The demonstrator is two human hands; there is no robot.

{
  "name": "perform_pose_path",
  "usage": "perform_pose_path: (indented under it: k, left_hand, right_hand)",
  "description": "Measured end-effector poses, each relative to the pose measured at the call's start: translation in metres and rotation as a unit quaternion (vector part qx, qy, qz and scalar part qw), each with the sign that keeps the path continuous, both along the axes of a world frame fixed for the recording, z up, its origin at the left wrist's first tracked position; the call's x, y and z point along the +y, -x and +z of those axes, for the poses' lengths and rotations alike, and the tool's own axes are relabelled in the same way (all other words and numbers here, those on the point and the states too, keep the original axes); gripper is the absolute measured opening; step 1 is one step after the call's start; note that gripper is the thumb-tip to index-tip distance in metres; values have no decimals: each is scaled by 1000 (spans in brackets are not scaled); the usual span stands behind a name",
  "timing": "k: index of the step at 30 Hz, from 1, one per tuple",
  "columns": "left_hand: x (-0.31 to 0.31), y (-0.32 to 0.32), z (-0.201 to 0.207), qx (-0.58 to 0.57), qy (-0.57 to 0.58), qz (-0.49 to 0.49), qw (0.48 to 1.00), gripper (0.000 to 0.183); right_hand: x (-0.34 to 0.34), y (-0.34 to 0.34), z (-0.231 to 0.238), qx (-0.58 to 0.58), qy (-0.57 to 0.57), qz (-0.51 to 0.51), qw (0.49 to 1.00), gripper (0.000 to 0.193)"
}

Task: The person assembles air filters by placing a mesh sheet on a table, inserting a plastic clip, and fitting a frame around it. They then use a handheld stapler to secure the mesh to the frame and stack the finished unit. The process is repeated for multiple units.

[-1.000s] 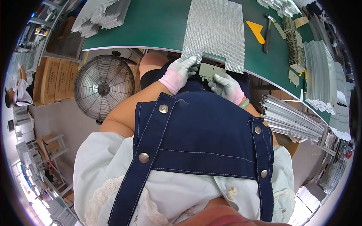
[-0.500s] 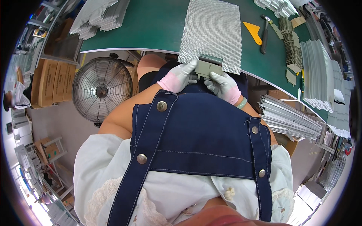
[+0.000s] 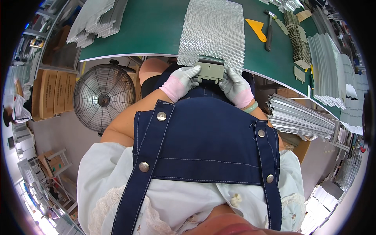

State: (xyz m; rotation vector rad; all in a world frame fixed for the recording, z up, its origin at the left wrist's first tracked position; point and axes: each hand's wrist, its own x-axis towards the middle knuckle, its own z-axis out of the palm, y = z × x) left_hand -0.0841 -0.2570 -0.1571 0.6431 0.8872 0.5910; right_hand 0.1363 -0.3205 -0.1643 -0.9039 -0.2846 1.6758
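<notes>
A grey-green plastic piece with small tabs along its lower side sits at the near edge of a silvery mesh panel, which overhangs the table edge. A dark strip runs along the piece's upper side. My left hand, in a white and pink glove, pinches the piece's left end between thumb and fingers. At the right end is my right hand, gloved alike, its thumb raised off the piece and its fingers apart. Some right fingertips are close to the lower right corner; whether they touch is unclear.
On the green table lie a yellow scraper, a hammer and a row of similar grey-green pieces. Stacked mesh panels stand at left, pale sheets at right. A floor fan stands left of my legs.
My right thumb has come off the front of the plastic piece and the right hand has opened. The piece's face shows more fully. My left hand keeps its hold.
</notes>
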Motion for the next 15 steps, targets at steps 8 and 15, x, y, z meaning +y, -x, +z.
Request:
perform_pose_path:
  k: [8,15]
  left_hand:
    - [12,29,56,3,12,-208,978,49]
    - [125,-32,57,374,-785,-157,469,55]
  right_hand:
    - [-17,-27,10,-71,83,55,993,58]
    - [-2,18,12,-90,35,186,978,49]
